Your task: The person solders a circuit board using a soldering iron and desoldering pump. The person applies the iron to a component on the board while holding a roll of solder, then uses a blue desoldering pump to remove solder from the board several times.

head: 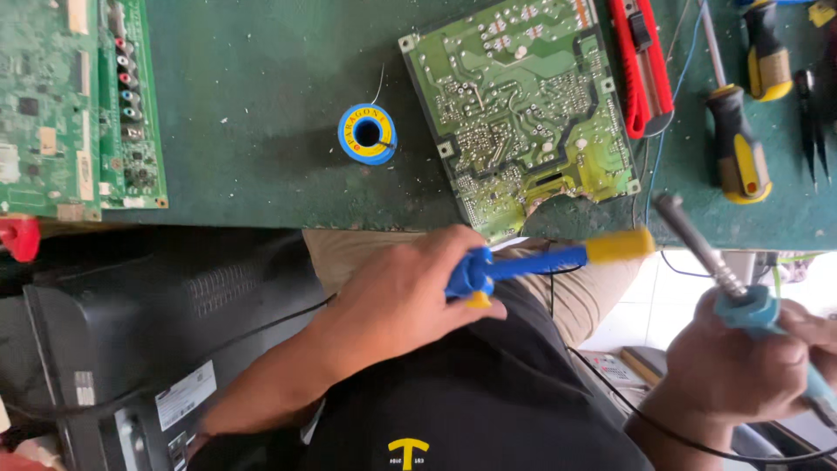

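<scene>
head view: left hand (410,301) grips a blue and yellow desoldering pump (549,257) at lower centre; right hand (741,358) clenches a soldering iron (697,240) at lower right. both tips hover short of the circuit board (523,105), upper centre; no joint touched yet.

A blue desoldering pump (532,260) with a yellow tip lies nearly level at centre frame, tip pointing right. At lower right, a soldering iron (711,262) with a light-blue handle angles its metal shaft toward upper left.
</scene>
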